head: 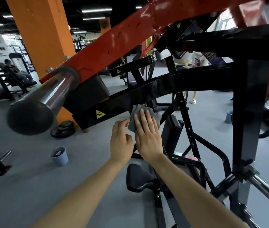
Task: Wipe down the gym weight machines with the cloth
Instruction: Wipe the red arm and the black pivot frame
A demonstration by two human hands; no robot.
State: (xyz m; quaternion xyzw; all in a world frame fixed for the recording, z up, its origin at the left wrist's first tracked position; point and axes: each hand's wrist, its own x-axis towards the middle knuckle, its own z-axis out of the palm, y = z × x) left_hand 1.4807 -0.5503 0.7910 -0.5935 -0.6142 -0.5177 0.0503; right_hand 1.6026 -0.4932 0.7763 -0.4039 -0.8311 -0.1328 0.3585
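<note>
Head view: two hands are up at the machine, and there is one cloth (133,120), grey and bunched, pressed against the lower edge of the black beam (171,84). The right hand (147,135) lies flat on the cloth, fingers (141,115) straight and spread, so most of the cloth is hidden under the palm. The left hand (120,142) sits just beside it, fingers curled, with the tips at the cloth's left edge. Whether they pinch the fabric I cannot tell.

There are two yellow warning stickers: one (100,114) on the beam left of the cloth, and a smaller one (118,71) on a farther black bar. One chrome bar (55,92) with a dark end cap juts toward the camera under the red arm (114,40).

On the floor are two blue buckets, one near (60,157) and one at far right (228,116), partly cut off by the frame post. The weight plates (63,129) lie stacked, and their number is hard to make out. One black seat pad (138,178) shows below the wrists.

Two other people are in view. One is seated (15,71) far left, and one stands behind the beam with only the legs (194,96) clear. The top right is blurred.
</note>
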